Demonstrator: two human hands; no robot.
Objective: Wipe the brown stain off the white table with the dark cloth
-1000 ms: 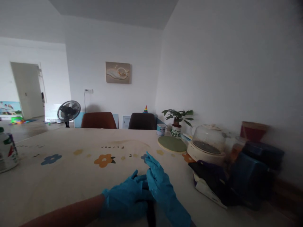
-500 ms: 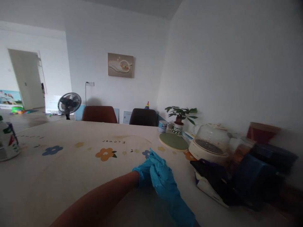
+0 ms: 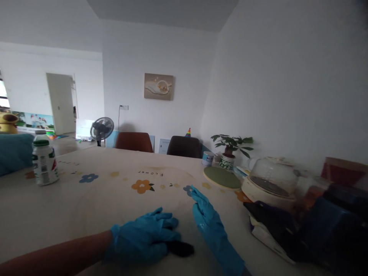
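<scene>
My left hand [image 3: 143,237], in a blue glove, lies low over the tablecloth [image 3: 94,218] near the front of the table. Its thumb and fingers close on a small dark, oval black object [image 3: 181,248]; one end sticks out to the right, and its kind is too blurred to make out. To the right, my right hand [image 3: 206,214], also blue-gloved, is held edge-on with fingers stretched out together, pointing forward and left. Nothing shows in it. A gap separates the two hands.
A white bottle with a green cap [image 3: 44,165] stands at the left. On the right are a green round mat [image 3: 221,178], a potted plant [image 3: 230,147], a can [image 3: 207,158], a glass kettle on its base [image 3: 267,180] and dark blurred items [image 3: 330,226]. Chairs [image 3: 184,147] line the far side.
My hands were together in the middle and are now apart. The left has moved left and nearer, with the black object now showing beside it. The view has turned slightly left.
</scene>
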